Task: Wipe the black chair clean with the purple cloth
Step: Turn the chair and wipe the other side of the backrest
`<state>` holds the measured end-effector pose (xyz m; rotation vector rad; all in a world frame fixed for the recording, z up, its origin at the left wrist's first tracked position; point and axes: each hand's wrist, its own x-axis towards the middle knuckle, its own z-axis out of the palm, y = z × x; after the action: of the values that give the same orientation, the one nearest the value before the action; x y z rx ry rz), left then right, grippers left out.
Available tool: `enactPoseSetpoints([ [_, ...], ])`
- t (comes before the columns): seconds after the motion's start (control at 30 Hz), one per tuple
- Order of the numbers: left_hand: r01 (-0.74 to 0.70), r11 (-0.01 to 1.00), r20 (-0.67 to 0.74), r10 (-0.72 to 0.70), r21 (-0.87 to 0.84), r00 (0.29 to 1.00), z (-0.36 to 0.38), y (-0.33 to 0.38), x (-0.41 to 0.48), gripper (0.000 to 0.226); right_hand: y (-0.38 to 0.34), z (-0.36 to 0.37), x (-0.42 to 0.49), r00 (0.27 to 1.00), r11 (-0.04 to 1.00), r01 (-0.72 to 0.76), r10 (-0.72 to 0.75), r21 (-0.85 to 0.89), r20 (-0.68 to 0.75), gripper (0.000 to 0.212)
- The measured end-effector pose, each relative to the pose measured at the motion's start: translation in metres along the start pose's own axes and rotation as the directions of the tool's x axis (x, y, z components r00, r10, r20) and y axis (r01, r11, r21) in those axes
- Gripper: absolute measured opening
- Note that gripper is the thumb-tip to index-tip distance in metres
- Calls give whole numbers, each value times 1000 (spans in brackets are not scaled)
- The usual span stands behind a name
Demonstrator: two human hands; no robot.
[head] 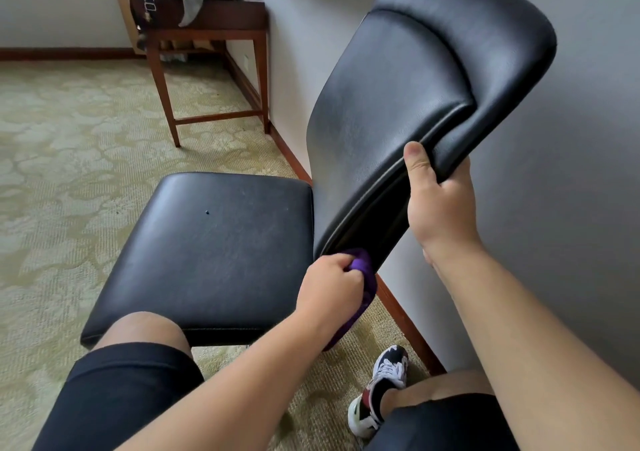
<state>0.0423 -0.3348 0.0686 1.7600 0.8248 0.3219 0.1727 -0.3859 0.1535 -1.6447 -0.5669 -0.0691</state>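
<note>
The black chair fills the middle of the head view: its padded seat (pixel 207 250) lies low in front of me and its curved backrest (pixel 408 97) rises to the right, against the wall. My left hand (pixel 329 288) grips the purple cloth (pixel 362 277) bunched against the backrest's lower edge, where it meets the seat. Part of the cloth hangs below my wrist. My right hand (pixel 440 201) grips the backrest's near side edge, thumb on the front face and fingers curled behind.
A dark wooden side table (pixel 207 35) with clothes and cables on top stands against the grey wall (pixel 571 208) beyond the chair. Patterned beige carpet (pixel 69 139) spreads to the left. My knees in black shorts and one sneaker (pixel 381 388) are at the bottom.
</note>
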Motion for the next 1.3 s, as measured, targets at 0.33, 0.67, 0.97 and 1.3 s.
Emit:
enactPoseSetpoints([
  [0.33, -285, 895, -102, 266, -344, 959, 5, 30, -14, 29, 0, -1, 0, 1000, 1000, 10, -10, -13, -11, 38],
  [0.67, 540, 666, 126, -564, -514, 816, 3, -94, -2, 26, -3, -1, -1, 1000, 1000, 4, -4, -3, 4, 33],
  [0.97, 409, 699, 92, -444, -587, 891, -6, -70, 21, 22, -5, -2, -2, 1000, 1000, -9, 9, -2, 3, 26],
  [1.3, 393, 725, 102, -411, -565, 906, -7, -55, 18, 23, -3, 0, -2, 1000, 1000, -10, 10, 2, -6, 33],
])
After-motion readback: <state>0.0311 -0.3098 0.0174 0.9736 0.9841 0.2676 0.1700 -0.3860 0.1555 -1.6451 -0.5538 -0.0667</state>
